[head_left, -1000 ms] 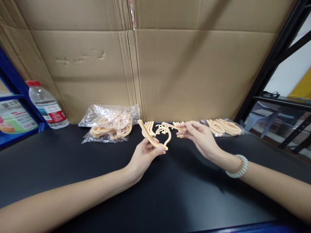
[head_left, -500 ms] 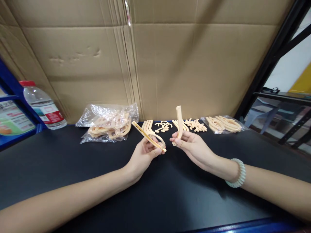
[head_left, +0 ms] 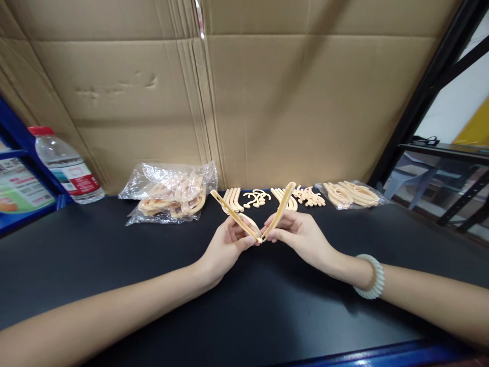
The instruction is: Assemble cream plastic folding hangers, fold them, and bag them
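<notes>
My left hand [head_left: 226, 245] grips a curved cream plastic arm piece [head_left: 229, 209] that slants up to the left. My right hand [head_left: 300, 235] grips a second cream arm piece [head_left: 283, 206] that slants up to the right. The two pieces meet at their lower ends between my hands, forming a V above the black table [head_left: 114, 275]. Behind them lie small piles of cream parts: curved arms [head_left: 233, 198], hooks [head_left: 256, 198], more arms [head_left: 291, 203] and small pieces [head_left: 311, 196].
A clear bag of cream parts [head_left: 170, 196] lies at the back left, another bag [head_left: 353, 194] at the back right. A water bottle [head_left: 66, 165] stands far left by a blue shelf. A cardboard wall [head_left: 244, 102] backs the table; a black rack frame [head_left: 428, 92] stands right.
My right hand picked a piece from the pile, raised it upright, then tilted it and brought its lower end against the piece in my left hand.
</notes>
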`<state>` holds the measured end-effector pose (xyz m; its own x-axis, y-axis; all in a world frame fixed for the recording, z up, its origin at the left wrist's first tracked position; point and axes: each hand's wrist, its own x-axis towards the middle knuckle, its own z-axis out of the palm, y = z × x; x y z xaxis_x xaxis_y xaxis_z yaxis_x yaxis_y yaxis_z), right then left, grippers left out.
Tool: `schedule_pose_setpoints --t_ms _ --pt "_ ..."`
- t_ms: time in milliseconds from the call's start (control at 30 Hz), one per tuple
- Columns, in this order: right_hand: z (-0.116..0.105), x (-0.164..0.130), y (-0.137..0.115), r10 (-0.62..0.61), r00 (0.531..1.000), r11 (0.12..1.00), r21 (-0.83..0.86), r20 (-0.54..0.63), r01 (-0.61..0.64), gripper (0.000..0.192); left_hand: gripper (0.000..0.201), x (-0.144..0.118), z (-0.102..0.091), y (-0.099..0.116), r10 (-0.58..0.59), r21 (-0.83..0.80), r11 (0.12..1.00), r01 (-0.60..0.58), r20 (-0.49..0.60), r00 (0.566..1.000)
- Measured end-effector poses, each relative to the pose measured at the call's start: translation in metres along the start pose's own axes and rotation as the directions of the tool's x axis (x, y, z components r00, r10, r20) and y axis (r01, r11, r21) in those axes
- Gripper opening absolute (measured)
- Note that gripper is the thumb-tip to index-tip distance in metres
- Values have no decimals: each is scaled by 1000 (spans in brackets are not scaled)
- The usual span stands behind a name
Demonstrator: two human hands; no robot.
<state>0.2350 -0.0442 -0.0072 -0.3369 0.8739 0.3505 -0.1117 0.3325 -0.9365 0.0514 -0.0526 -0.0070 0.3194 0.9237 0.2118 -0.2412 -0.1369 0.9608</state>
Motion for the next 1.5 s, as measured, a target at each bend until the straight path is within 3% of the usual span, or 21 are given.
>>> schedule_pose_setpoints --t_ms 300,667,767,867,1000,1133,1233,1333,1500 --pt "0 -1 0 -20 999 1000 13 44 20 8 31 -1 0 1 -27 -16 1000 26 -58 998" --pt "4 -2 4 30 999 999 39 -20 -29 20 28 -3 1 2 -58 83 994 69 -127 990" --pt "-5 5 4 96 995 990 109 -19 -94 24 30 -2 1 5 -97 56 993 108 -173 980" --pt "-30 16 0 127 990 978 160 67 -137 26 32 -1 1 8 -141 12 989 148 -243 960" --pt "-72 33 -10 127 964 987 -123 235 -100 24 32 2 -3 13 -180 -2 982 188 -293 939" --pt "-99 41 -23 117 966 948 -315 232 -39 22 27 12 -17 16 -146 38 985 169 -343 928" --pt "-109 42 -28 74 966 845 -530 248 72 22 24 21 -34 15 -44 120 987 107 -437 898" --pt "-114 42 -26 1 947 769 -606 320 204 23 21 29 -49 12 69 247 967 62 -488 870" --pt "-118 44 -13 36 907 682 -674 420 285 23 22 28 -51 9 201 506 862 24 -384 901"
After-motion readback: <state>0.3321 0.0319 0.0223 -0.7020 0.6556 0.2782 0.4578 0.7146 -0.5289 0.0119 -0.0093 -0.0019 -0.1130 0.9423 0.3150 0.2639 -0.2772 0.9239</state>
